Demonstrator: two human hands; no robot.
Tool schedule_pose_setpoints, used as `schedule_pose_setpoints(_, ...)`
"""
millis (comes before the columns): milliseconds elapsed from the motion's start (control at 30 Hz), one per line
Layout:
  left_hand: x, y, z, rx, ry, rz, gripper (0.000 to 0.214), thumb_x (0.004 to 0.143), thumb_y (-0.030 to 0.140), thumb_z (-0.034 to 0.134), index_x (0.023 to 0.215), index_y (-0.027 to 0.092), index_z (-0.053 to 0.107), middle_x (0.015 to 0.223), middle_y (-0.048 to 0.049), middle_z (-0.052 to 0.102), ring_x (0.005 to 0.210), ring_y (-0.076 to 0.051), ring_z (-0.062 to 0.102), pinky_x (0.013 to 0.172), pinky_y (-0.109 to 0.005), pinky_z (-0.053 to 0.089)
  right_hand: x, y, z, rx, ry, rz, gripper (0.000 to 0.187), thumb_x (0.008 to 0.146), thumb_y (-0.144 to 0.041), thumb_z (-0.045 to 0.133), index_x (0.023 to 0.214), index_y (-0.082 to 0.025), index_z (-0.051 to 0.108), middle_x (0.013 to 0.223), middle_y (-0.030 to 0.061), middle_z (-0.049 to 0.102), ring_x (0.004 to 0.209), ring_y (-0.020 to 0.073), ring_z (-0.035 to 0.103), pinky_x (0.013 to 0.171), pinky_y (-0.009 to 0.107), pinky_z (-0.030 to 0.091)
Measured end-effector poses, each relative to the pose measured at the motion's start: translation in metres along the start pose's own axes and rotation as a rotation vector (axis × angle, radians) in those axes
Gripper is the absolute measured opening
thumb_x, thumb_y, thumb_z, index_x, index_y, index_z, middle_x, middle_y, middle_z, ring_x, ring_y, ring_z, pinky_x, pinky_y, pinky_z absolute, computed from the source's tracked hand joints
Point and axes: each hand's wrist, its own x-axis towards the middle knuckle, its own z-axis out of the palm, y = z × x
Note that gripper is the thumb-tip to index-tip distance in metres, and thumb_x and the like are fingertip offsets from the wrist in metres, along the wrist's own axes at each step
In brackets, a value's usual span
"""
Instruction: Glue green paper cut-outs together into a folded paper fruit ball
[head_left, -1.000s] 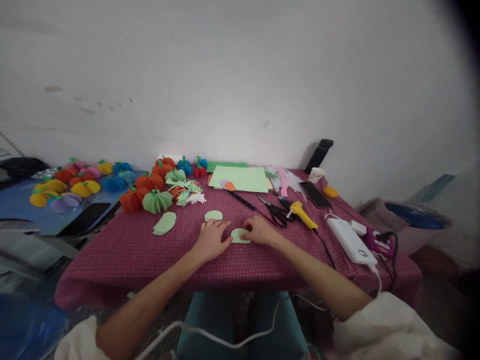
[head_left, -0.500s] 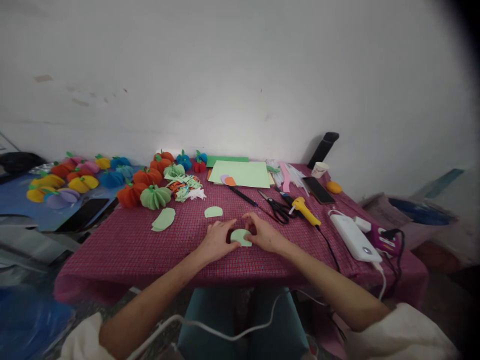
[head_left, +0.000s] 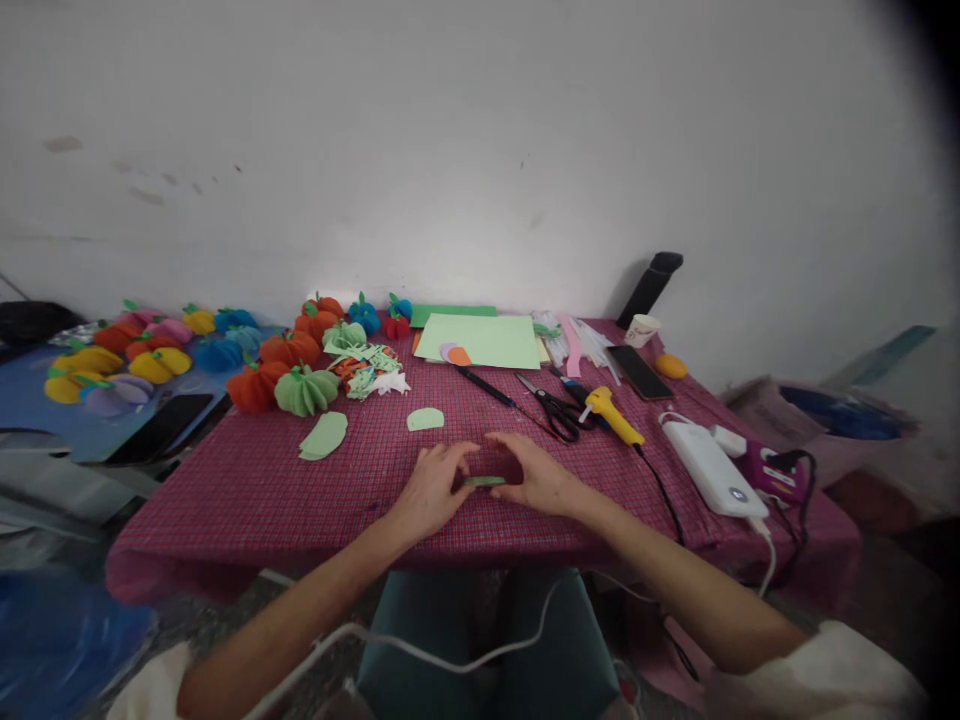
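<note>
My left hand [head_left: 430, 488] and my right hand [head_left: 534, 472] meet near the front of the table on its red checked cloth [head_left: 247, 500]. Between their fingertips they pinch a small light green paper piece [head_left: 484, 482], lifted and seen edge-on. Both hands are closed on it. Another green half-round piece [head_left: 425, 419] lies just beyond, and a stack of green leaf-shaped pieces [head_left: 324, 437] lies to the left.
Paper pumpkins [head_left: 304, 390] in many colours crowd the back left, with paper scraps [head_left: 366, 369]. Green paper sheets [head_left: 480, 340], a pen [head_left: 484, 386], scissors [head_left: 551, 409], a yellow glue gun [head_left: 613, 416], a phone [head_left: 638, 372], a white power bank [head_left: 709, 467] and cables sit right.
The green piece lay flat under my fingers a second ago; now both hands have lifted and tilted it edge-on, drawing it slightly nearer me.
</note>
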Motion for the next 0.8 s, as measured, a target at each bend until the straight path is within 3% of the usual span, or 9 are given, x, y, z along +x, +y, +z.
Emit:
schedule_pose_setpoints(133,-0.003,0.001,-0.001,0.035,0.023,0.003,0.034,0.082,0.025,0.053,0.115,0.025,0.045,0.089,0.0014,0.061,0.090,-0.018,0.051,0.078,-0.033,0.033,0.004,0.001,-0.001,-0.035,-0.097,-0.028,0.016,0.080,-0.027,0.060,0.093,-0.019,0.063,0.086,0.0032,0.065,0.082,0.0165,0.058,0.076,0.029,0.043)
schedule_pose_setpoints(233,-0.002,0.000,-0.003,0.079,0.038,0.020,0.037,0.079,0.035,0.058,0.114,0.024,0.048,0.096,-0.0006,0.062,0.093,-0.019,0.050,0.078,-0.034,0.033,0.007,0.001,0.001,-0.141,-0.040,-0.102,0.010,0.083,-0.025,0.057,0.087,-0.021,0.065,0.083,0.0020,0.066,0.084,0.0161,0.057,0.081,0.031,0.038)
schedule_pose_setpoints(400,-0.002,-0.004,-0.005,0.164,0.028,0.029,0.050,0.072,0.039,0.066,0.115,0.023,0.049,0.101,-0.0029,0.062,0.096,-0.022,0.049,0.079,-0.035,0.032,0.007,0.000,0.006,-0.204,0.010,-0.176,0.013,0.083,-0.025,0.058,0.094,-0.023,0.064,0.091,0.0025,0.067,0.089,0.0164,0.056,0.085,0.035,0.034)
schedule_pose_setpoints(567,-0.003,-0.012,-0.001,0.179,0.014,-0.001,0.046,0.072,0.032,0.067,0.114,0.023,0.050,0.096,-0.0022,0.062,0.092,-0.022,0.049,0.076,-0.034,0.031,0.006,0.005,0.012,-0.161,0.018,-0.113,0.027,0.075,-0.022,0.066,0.102,-0.021,0.061,0.094,0.0040,0.066,0.091,0.0182,0.056,0.084,0.036,0.037)
schedule_pose_setpoints(800,0.001,-0.015,0.000,0.101,0.055,-0.069,0.048,0.073,0.036,0.065,0.116,0.023,0.048,0.094,-0.0015,0.063,0.089,-0.022,0.051,0.075,-0.033,0.031,0.009,0.015,0.012,-0.016,0.060,-0.032,0.056,0.067,-0.028,0.073,0.118,-0.020,0.051,0.108,0.0080,0.062,0.096,0.0205,0.056,0.084,0.037,0.043)
